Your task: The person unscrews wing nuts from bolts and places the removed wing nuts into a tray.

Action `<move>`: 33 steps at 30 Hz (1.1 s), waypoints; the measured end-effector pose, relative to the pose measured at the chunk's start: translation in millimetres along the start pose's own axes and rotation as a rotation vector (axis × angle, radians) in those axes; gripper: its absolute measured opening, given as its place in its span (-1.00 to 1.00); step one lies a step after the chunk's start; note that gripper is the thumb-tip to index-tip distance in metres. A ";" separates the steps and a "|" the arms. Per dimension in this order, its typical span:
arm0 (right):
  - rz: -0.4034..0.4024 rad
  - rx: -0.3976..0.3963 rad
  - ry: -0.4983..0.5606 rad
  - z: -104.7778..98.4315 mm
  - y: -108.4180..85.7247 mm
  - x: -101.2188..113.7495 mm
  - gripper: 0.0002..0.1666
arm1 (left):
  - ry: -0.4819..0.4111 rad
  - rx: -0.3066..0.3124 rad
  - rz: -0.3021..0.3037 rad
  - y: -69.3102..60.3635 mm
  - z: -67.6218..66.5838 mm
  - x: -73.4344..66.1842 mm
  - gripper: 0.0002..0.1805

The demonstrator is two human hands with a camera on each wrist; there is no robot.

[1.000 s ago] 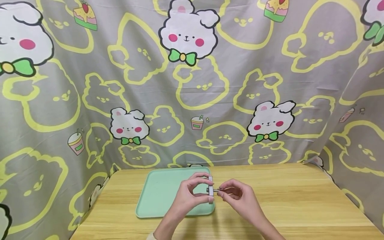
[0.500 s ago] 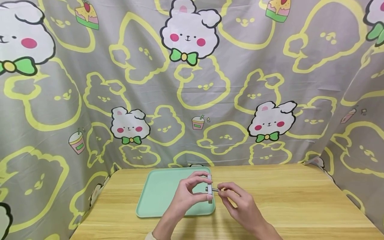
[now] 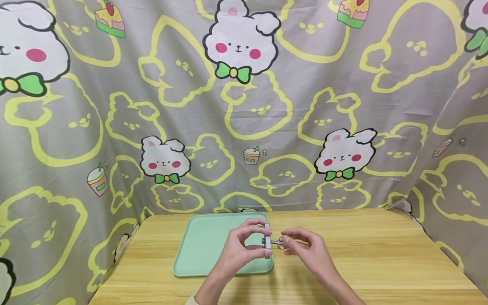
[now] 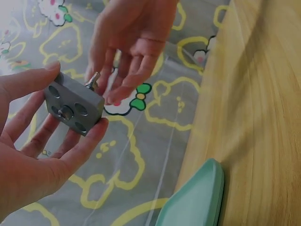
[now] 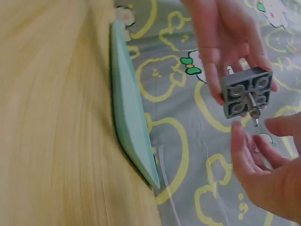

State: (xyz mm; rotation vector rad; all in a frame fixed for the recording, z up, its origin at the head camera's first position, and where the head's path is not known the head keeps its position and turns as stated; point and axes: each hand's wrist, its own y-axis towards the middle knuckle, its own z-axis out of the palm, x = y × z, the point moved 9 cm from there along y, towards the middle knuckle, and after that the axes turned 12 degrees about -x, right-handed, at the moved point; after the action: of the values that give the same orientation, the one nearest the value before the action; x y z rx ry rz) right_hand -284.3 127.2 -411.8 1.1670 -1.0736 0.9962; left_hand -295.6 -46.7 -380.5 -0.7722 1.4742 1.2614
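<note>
My left hand [image 3: 238, 248] grips a grey square block [image 4: 74, 101] by its edges, holding it above the tray. Several round recesses mark the block's face in the left wrist view. A bolt [image 3: 274, 242] passes through the middle, its head on the left side. Near the shank's right end sits a small metal wing nut [image 3: 281, 242]; its outline is clearer in the right wrist view, where the wing nut [image 5: 255, 113] has the bolt tip jutting past it. Around that tip, thumb and fingers of my right hand [image 3: 310, 250] are spread slightly apart, with a gap to the nut.
A mint-green tray [image 3: 202, 245] lies on the wooden table [image 3: 366, 250], below and left of the hands. Behind and at both sides hangs a grey curtain [image 3: 236, 173] with cartoon bunny prints.
The right fingers, earlier pinching at the bolt's end, have loosened and shifted slightly right, leaving the wing nut visible. The left hand and block stay nearly in place.
</note>
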 end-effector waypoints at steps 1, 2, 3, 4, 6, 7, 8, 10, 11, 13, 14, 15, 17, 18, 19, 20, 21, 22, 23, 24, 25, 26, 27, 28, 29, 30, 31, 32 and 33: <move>0.061 0.021 0.014 1.2 0.0 -4.6 -0.59 | 0.007 0.002 0.005 -0.2 0.6 -0.1 -0.61; 0.114 0.042 0.031 2.6 -0.3 -8.5 -0.56 | 0.016 0.003 0.008 -0.3 1.2 -0.2 -0.62; 0.155 0.065 0.046 4.0 -0.8 -11.9 -0.52 | 0.021 0.004 0.009 -0.3 1.8 -0.1 -0.62; 0.187 0.086 0.057 5.3 -1.3 -14.5 -0.51 | 0.027 0.006 0.010 -0.4 2.2 -0.1 -0.62; 0.235 0.117 0.073 6.9 -2.3 -18.2 -0.49 | 0.035 0.009 0.012 -0.6 3.1 -0.2 -0.62; 0.253 0.126 0.081 7.1 -2.6 -19.7 -0.49 | 0.036 0.012 0.011 -0.8 3.5 -0.1 -0.61; 0.266 0.133 0.087 7.3 -3.0 -20.6 -0.50 | 0.037 0.015 0.012 -0.9 3.9 -0.1 -0.61; 0.280 0.145 0.094 7.6 -3.9 -21.0 -0.51 | 0.038 0.020 0.012 -1.3 4.5 0.1 -0.60; 0.281 0.149 0.098 7.8 -4.2 -20.9 -0.52 | 0.038 0.023 0.013 -1.5 4.8 0.1 -0.60; 0.263 0.154 0.104 8.1 -4.2 -19.2 -0.54 | 0.038 0.026 0.013 -1.7 5.0 0.6 -0.59; 0.243 0.154 0.098 8.4 -4.1 -17.8 -0.55 | 0.039 0.026 0.013 -1.7 5.0 0.7 -0.59; 0.216 0.150 0.090 8.5 -3.7 -16.1 -0.56 | 0.039 0.025 0.013 -1.7 4.8 0.9 -0.60; 0.147 0.132 0.055 8.0 -2.8 -11.5 -0.58 | 0.034 0.022 0.012 -1.6 4.1 1.2 -0.61; 0.103 0.119 0.029 7.6 -2.4 -8.5 -0.61 | 0.029 0.021 0.013 -1.5 3.7 1.2 -0.61; 0.054 0.104 -0.001 7.3 -2.4 -5.2 -0.64 | 0.024 0.020 0.015 -1.3 3.4 1.1 -0.61; 0.003 0.089 -0.035 7.1 -2.6 -1.7 -0.68 | 0.018 0.019 0.015 -1.2 2.9 1.0 -0.61; -0.048 0.073 -0.061 6.9 -3.0 2.1 -0.74 | 0.012 0.018 0.015 -1.2 2.4 0.9 -0.61; -0.102 0.057 -0.092 6.7 -4.0 6.0 -0.79 | 0.007 0.017 0.013 -1.1 1.9 0.9 -0.60; -0.161 0.041 -0.118 6.8 -5.2 10.4 -0.84 | 0.004 0.015 0.011 -1.0 1.3 1.1 -0.60; -0.222 0.027 -0.141 7.2 -6.8 15.0 -0.87 | 0.001 0.013 0.006 -0.8 0.7 1.4 -0.60; -0.288 0.014 -0.162 7.8 -8.7 19.8 -0.88 | -0.001 0.011 0.003 -0.7 0.1 1.7 -0.59; -0.357 0.002 -0.181 8.5 -10.7 24.6 -0.85 | -0.003 0.008 -0.003 -0.6 -0.7 2.1 -0.59; -0.428 -0.007 -0.197 9.2 -13.2 29.5 -0.82 | -0.006 0.007 -0.003 -0.4 -1.1 2.2 -0.60; -0.495 -0.016 -0.215 9.9 -15.4 33.7 -0.77 | -0.011 0.007 -0.002 -0.2 -1.5 2.1 -0.60; -0.561 -0.021 -0.230 10.7 -17.8 37.9 -0.73 | -0.017 0.007 0.002 0.1 -1.9 1.9 -0.60; -0.628 -0.024 -0.249 11.5 -20.6 41.5 -0.69 | -0.023 0.008 0.007 0.3 -2.2 1.4 -0.60; -0.706 -0.025 -0.262 12.4 -23.4 45.2 -0.64 | -0.027 0.009 0.013 0.5 -2.5 0.8 -0.60; -0.780 -0.024 -0.273 13.2 -26.2 48.2 -0.60 | -0.031 0.008 0.014 0.6 -3.0 0.3 -0.60; -0.850 -0.022 -0.281 14.1 -29.0 50.9 -0.63 | -0.035 0.010 0.016 0.8 -3.2 -0.2 -0.60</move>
State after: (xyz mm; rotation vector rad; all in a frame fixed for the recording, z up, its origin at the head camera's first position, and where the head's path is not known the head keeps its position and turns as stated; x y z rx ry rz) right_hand -247.2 111.8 -366.8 1.5750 -0.6697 0.1581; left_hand -297.1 -49.6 -380.2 -0.7292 1.4598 1.2727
